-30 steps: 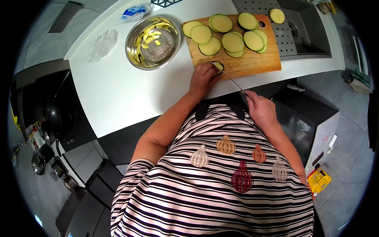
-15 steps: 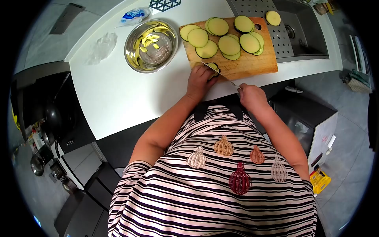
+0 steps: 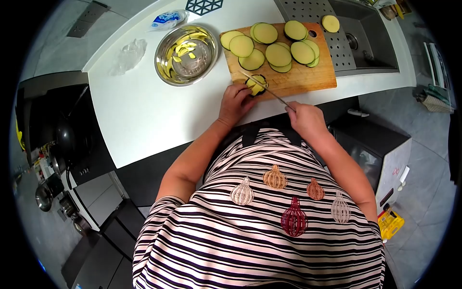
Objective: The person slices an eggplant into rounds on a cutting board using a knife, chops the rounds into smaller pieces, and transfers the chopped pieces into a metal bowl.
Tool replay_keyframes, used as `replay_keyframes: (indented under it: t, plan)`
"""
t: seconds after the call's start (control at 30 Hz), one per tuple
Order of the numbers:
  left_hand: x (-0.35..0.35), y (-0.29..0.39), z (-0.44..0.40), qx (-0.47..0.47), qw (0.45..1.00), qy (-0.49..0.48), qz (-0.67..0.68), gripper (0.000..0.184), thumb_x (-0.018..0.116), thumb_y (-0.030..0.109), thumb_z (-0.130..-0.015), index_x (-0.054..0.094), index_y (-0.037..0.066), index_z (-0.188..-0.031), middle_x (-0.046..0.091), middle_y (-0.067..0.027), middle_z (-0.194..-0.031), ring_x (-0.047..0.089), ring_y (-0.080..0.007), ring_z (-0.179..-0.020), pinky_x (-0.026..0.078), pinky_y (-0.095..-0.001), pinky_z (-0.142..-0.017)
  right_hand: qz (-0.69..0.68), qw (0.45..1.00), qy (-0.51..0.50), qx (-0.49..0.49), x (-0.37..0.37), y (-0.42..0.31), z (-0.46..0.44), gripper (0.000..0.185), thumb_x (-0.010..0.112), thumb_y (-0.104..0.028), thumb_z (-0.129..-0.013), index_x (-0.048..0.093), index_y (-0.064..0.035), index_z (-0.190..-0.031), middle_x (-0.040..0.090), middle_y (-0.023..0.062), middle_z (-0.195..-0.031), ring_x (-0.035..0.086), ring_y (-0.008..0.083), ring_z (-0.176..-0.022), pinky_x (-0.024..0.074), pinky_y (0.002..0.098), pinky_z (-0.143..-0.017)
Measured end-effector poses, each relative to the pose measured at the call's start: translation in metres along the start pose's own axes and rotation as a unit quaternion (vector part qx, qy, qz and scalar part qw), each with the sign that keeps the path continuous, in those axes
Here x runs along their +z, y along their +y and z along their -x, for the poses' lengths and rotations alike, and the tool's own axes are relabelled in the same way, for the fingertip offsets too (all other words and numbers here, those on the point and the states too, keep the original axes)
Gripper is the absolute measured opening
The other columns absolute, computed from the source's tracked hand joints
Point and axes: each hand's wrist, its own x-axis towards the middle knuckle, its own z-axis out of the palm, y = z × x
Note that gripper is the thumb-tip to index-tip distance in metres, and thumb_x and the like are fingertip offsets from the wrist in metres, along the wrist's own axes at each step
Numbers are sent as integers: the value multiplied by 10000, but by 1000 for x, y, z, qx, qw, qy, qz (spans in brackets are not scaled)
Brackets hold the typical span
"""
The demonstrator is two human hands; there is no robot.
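Observation:
My right hand (image 3: 304,117) is closed round the handle of a knife (image 3: 267,89), whose blade slants up and left over the cutting board (image 3: 308,83). Beneath the blade lie cut vegetable pieces (image 3: 256,85) with dark skin and pale green flesh, near the board's front left edge. My left hand (image 3: 236,102) rests beside these pieces, fingers bent and at their left side; whether it grips them is unclear. Several round slices (image 3: 278,55) lie overlapping across the back of the board.
Left of the board stands a metal bowl (image 3: 187,77) with small pieces inside. Clear plastic (image 3: 131,55) and a blue-white packet (image 3: 168,19) lie on the counter. At the right, a round slice (image 3: 330,23) sits on the perforated rack beside the sink (image 3: 380,45).
My left hand has drawn back slightly to the left and down, uncovering more of the pieces. They now look cut into several parts. The knife and my right hand have shifted left.

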Motion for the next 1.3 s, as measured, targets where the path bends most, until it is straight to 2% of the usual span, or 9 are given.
replay_keyframes:
  t: [0.2,0.73,1.0,1.03,1.07,1.13,1.17,1.27,1.3]
  plan:
    - [2,1,-11,-3,1000,-12,13,285,820,135,-697,647,67,-914,639,-89,-984,598,-320,-940,498,-397,-820,56,995,-81,31,-12,-5,8,181,585,-204,-906,682,-51,-918,670,185,-728,660,377,-702,521,481,-670]
    - [8,-5,-7,-13,1000,6,-3,297,807,81,-656,632,77,-896,648,-81,-928,609,-301,-902,514,-389,-792,43,991,-113,66,37,16,-30,317,605,-272,-905,687,25,-831,657,246,-766,649,420,-760,514,489,-709]
    - [-9,3,4,-49,999,8,-22,410,844,157,-657,634,80,-1001,613,-113,-1067,575,-317,-1006,468,-424,-893,-72,995,20,60,5,9,-13,253,601,-306,-917,706,-76,-927,659,192,-756,631,407,-723,499,477,-652]
    - [-10,5,4,-67,997,22,-15,334,790,148,-748,632,60,-1029,615,-127,-1074,567,-325,-1037,448,-425,-923,-32,998,46,36,4,13,-9,182,635,-235,-884,693,-99,-990,659,160,-742,637,380,-695,505,463,-640]
    - [-8,2,2,-62,998,21,-15,334,790,148,-748,632,60,-1029,615,-127,-1074,567,-325,-1037,448,-425,-923,-33,997,50,38,5,19,-4,182,635,-235,-884,693,-99,-990,659,160,-742,637,380,-695,505,463,-640]
    - [-6,-2,-3,-193,970,146,34,229,693,123,-851,622,32,-1050,615,-145,-1079,569,-335,-1034,448,-409,-920,34,987,153,-24,6,34,8,223,690,-157,-805,684,-134,-1028,662,117,-757,643,345,-672,512,441,-628]
    - [-10,-4,-6,-231,958,163,51,151,607,95,-909,633,18,-1037,620,-161,-1081,573,-343,-1026,460,-402,-908,97,986,133,-24,2,40,15,332,721,-96,-733,671,-147,-1057,655,86,-760,643,322,-658,519,420,-629]
    - [-25,-11,-18,-218,972,75,56,135,633,102,-897,654,23,-1005,627,-163,-1089,580,-337,-1017,478,-393,-880,50,991,121,-31,8,66,38,370,730,-94,-709,669,-141,-1071,667,94,-796,649,316,-673,521,406,-635]
    - [-25,-13,-19,-165,984,65,35,175,693,133,-854,675,36,-999,635,-149,-1094,584,-333,-1011,491,-395,-859,-25,992,125,-4,13,69,46,297,735,-129,-764,667,-119,-1053,671,115,-789,647,314,-659,516,371,-606]
